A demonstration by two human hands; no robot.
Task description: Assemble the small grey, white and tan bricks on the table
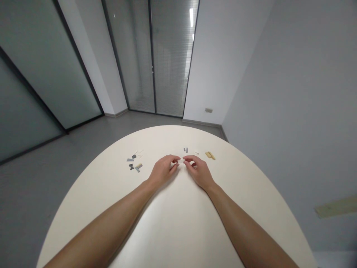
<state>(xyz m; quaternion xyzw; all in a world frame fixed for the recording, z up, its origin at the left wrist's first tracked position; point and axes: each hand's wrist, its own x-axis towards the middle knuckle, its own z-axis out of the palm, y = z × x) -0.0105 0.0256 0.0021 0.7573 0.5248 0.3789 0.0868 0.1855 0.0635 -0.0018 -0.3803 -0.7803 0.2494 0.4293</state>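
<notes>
We pinch a small white piece [181, 161] between the fingertips of our left hand [163, 169] and right hand [200, 171], one at each end, over the round table [178, 230], though we cannot tell whether it touches the surface. Just beyond the small white piece lie two little grey pieces [186, 150], and to its right some yellow pieces [208, 154]. Well to its left we see dark pieces [131, 167], a flat blue-grey piece [130, 160] and a yellow-and-grey piece [138, 166].
</notes>
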